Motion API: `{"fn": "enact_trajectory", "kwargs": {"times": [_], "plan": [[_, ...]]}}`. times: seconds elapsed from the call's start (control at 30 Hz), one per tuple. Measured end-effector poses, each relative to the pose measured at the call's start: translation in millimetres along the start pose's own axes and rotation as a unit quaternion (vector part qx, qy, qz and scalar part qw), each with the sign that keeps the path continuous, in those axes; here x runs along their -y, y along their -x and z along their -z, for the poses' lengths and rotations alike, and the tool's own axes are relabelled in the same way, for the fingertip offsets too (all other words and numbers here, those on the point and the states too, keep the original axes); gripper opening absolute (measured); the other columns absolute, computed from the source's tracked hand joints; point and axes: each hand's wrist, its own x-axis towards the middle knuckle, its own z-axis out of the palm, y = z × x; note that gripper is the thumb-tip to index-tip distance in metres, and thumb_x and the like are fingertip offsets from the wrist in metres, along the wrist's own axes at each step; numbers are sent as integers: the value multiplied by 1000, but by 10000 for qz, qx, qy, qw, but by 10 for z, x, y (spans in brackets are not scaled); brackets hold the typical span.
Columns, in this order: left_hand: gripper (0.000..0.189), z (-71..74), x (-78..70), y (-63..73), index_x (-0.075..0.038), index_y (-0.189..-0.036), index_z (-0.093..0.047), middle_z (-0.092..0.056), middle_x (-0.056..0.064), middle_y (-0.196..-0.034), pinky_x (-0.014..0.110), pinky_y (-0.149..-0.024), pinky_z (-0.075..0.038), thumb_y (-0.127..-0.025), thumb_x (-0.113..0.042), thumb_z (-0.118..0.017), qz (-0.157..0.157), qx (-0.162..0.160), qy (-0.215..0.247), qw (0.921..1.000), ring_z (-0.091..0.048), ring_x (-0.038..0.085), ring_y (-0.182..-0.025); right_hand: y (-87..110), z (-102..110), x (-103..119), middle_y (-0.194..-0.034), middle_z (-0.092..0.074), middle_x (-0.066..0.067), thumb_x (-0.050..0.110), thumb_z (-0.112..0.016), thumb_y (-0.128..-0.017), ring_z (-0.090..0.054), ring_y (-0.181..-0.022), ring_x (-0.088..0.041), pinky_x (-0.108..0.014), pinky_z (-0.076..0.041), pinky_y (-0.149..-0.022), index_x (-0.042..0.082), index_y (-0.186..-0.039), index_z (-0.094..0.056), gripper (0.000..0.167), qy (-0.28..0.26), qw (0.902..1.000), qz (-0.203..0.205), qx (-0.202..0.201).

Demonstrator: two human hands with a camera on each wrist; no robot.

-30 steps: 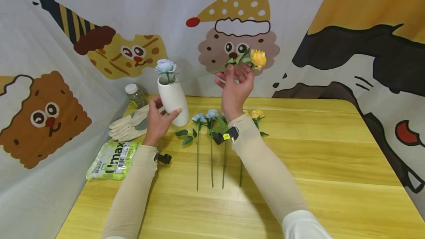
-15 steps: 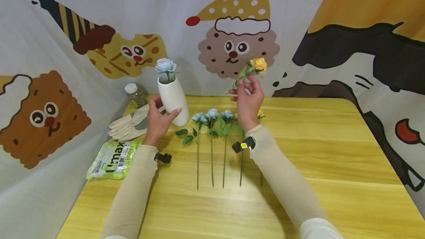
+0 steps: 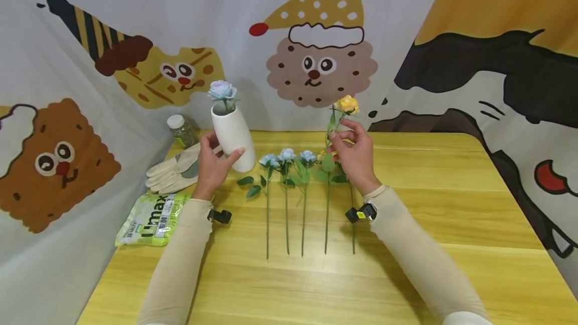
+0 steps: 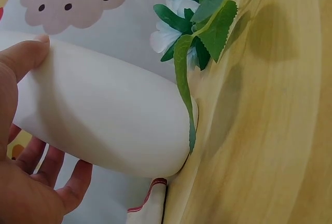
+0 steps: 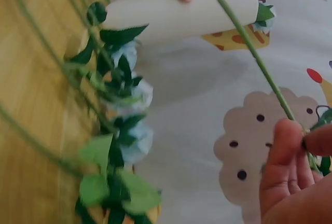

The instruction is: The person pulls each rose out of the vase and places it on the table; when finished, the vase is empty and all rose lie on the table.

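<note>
A white vase [image 3: 234, 137] stands on the table with one pale blue rose [image 3: 222, 90] in its mouth. My left hand [image 3: 213, 167] grips the vase's side, thumb across its front and fingers behind, as the left wrist view shows too. Between thumb and fingers my right hand [image 3: 354, 152] pinches the green stem [image 5: 257, 60] of a yellow rose [image 3: 346, 104], held up in the air to the right of the vase. Below, several artificial roses lie in a row, with blue heads [image 3: 286, 155] on the left and yellow at the right, partly hidden by my right hand.
Left of the vase lie a pair of pale work gloves [image 3: 173, 170] and a green-and-white "Umax" bag [image 3: 149, 219]. A jar with a white lid [image 3: 182, 131] stands behind them. A cartoon-printed cloth [image 3: 262, 109] hangs along the table's [image 3: 429, 204] back edge.
My right hand has come down and to the right with the yellow rose, whose stem has turned more upright. My left hand and the vase have stayed in place.
</note>
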Motion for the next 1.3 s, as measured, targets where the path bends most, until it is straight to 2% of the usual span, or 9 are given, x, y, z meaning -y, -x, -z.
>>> {"fn": "enact_trajectory", "kwargs": {"times": [0.2, 0.43, 0.67, 0.87, 1.07, 1.3], "plan": [[83, 24, -14, 7, -8, -150, -38, -48, 18, -145, 58, -115, -47, -88, -25, -89, -58, 34, 23, 10000, -52, 34, -135, 83, 293, -59, -90, -66, 1, 0, -59, -101, -72, -67, -10, -31, -64, -59, 3, -148, -54, 48, 482, 9978, -196, 414], [83, 22, -11, 10, -9, -150, -38, -49, 17, -144, 57, -113, -48, -87, -29, -90, -20, 55, -39, 10000, -53, 32, -133, 210, 679, -210, -97, -64, -7, 4, -58, -103, -74, -72, -13, -38, -66, -66, 8, -154, -53, 51, 1214, 9888, -573, 655], [84, 23, -31, -4, -9, -152, -37, -48, 17, -146, 58, -113, -47, -87, -22, -89, -8, 26, 13, 10000, -52, 33, -135, 277, 998, -340, -106, -61, -15, 5, -57, -104, -73, -73, -12, -38, -66, -66, 7, -156, -51, 52, 1555, 9822, -753, 733], [83, 31, -16, 2, -9, -150, -37, -47, 19, -145, 58, -114, -47, -88, -26, -89, -6, 21, 18, 10000, -52, 33, -134, 305, 1155, -408, -106, -58, -14, 1, -58, -101, -71, -71, -10, -39, -65, -63, 1, -154, -52, 54, 1773, 9769, -920, 765], [84, 17, -30, 20, -8, -151, -36, -47, 19, -147, 57, -115, -47, -89, -27, -88, 28, 99, -24, 9999, -51, 33, -136, 317, 1280, -505, -102, -63, -12, 3, -59, -102, -71, -69, -11, -35, -62, -57, 3, -151, -55, 50, 2066, 9698, -1054, 756], [86, 10, -17, 13, -9, -154, -33, -45, 19, -150, 58, -115, -46, -89, -20, -88, 81, 68, -10, 9999, -50, 35, -138, 271, 1343, -612, -103, -65, -13, 5, -62, -100, -69, -69, -13, -34, -60, -54, 4, -145, -60, 46, 2161, 9631, -1386, 806]]}}
